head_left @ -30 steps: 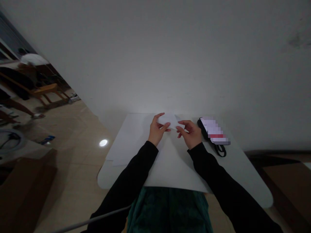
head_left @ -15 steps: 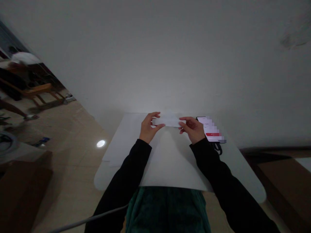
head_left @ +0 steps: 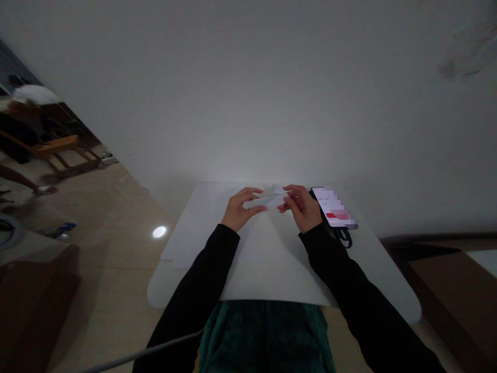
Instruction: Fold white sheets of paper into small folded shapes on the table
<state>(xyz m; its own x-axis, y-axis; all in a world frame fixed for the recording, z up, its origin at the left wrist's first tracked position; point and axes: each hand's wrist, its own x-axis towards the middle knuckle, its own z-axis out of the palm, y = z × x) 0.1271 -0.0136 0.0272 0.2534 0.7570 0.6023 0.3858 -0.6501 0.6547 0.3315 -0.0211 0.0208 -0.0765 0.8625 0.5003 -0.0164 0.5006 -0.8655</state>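
Observation:
A small folded piece of white paper [head_left: 267, 200] is held up between my two hands, above the far part of the white table [head_left: 272, 274]. My left hand [head_left: 237, 208] grips its left side, thumb below and fingers above. On the right side, my right hand [head_left: 302, 208] pinches the paper between thumb and fingers. Part of the paper stands up near the right fingertips; its exact folds are too faint to make out. Larger white sheets [head_left: 205, 223] lie flat on the table's left side, partly under my left forearm.
A phone [head_left: 334, 207] with a lit screen lies right of my right hand, a black strap [head_left: 345, 237] beside it. The wall [head_left: 248, 103] rises behind the table. Cardboard boxes [head_left: 454, 290] stand at right and left. A wooden chair [head_left: 58, 147] and a person are at far left.
Both hands first moved apart, stretching the paper wider and flatter. Since then they have drawn slightly closer, and the paper is tilted and bent. The whole view has shifted a little.

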